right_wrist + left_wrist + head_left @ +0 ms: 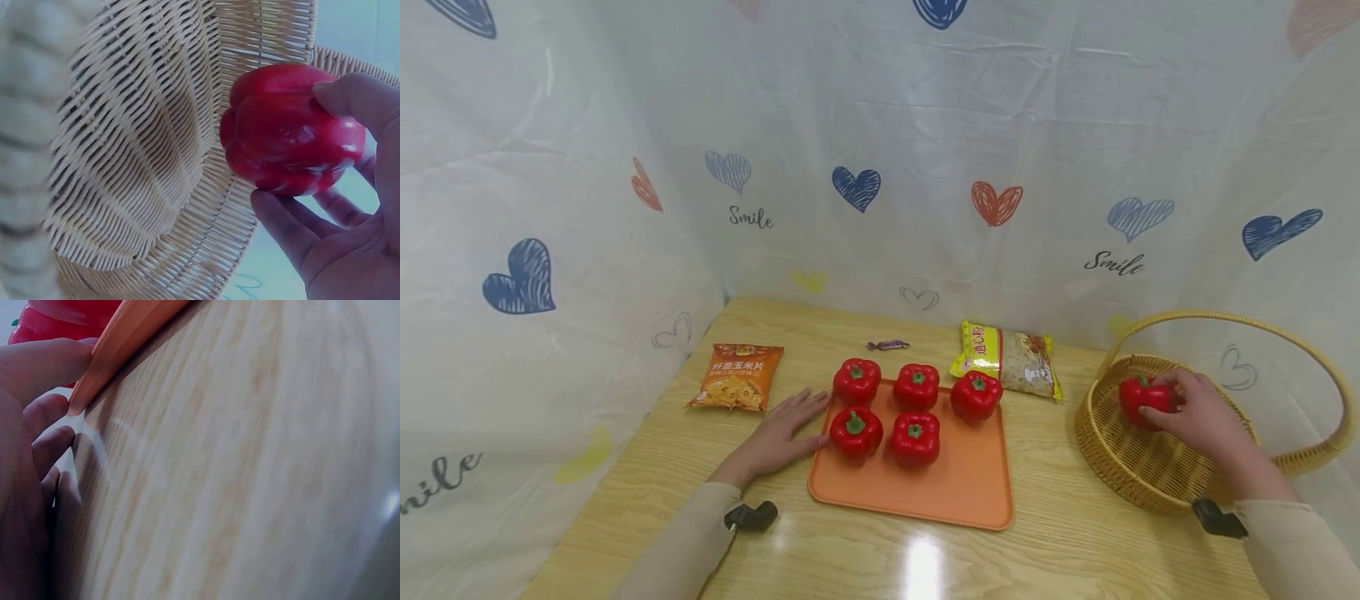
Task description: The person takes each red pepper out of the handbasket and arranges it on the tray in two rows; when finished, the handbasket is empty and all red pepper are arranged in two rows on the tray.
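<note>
My right hand point(1198, 417) grips a red bell pepper point(1142, 402) at the wicker basket point(1093, 458) on the right. In the right wrist view the thumb lies on one side of this pepper point(287, 131) and the fingers on the other, with the woven wall beside it. My left hand point(781, 437) rests flat at the left edge of the orange tray point(925, 500), fingers straight. In the left wrist view its thumb point(50, 365) touches the tray's rim point(119, 347). Several red bell peppers point(915, 437) stand on the tray, stems up, in two rows.
An orange snack bag point(737, 377) lies left of the tray. Behind the tray are a small purple wrapped candy point(888, 344) and a yellow and clear food packet point(1009, 360). The basket's tall handle point(1217, 315) arches over it. A printed curtain point(925, 125) borders the table.
</note>
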Tool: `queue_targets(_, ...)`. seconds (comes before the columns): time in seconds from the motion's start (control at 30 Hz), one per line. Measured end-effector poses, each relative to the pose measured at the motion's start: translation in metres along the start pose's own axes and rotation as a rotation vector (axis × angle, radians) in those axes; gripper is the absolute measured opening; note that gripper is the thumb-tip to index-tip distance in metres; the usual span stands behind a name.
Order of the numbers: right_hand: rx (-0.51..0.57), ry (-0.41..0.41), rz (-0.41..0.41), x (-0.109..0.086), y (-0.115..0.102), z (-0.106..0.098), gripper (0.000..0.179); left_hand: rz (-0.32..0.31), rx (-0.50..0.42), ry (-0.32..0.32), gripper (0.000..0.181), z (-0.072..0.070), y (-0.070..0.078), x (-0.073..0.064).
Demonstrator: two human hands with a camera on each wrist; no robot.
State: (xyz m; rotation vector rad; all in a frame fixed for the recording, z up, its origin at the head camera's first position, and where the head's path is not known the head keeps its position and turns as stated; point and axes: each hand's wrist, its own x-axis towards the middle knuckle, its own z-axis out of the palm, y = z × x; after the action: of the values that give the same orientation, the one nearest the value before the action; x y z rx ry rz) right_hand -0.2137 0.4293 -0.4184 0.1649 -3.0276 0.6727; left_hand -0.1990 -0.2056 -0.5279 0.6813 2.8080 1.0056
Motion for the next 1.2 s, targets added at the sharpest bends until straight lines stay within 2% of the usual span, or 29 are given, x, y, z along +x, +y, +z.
queue_targets(0.23,0.054,0.016,0.023,-0.008,-0.003,0.002,0.053,-0.015,-0.006,-0.010,0.071,0.000,0.000,-0.001)
queue_targets(0.67,0.041,0.096,-0.024,-0.021,-0.010,0.007,0.049,-0.018,-0.002,-0.013,0.071,0.001,-0.002,0.000)
queue_targets(1.2,0.124,0.159,-0.009,-0.032,-0.019,0.011,0.045,-0.009,-0.003,-0.009,0.071,0.001,-0.002,0.000)
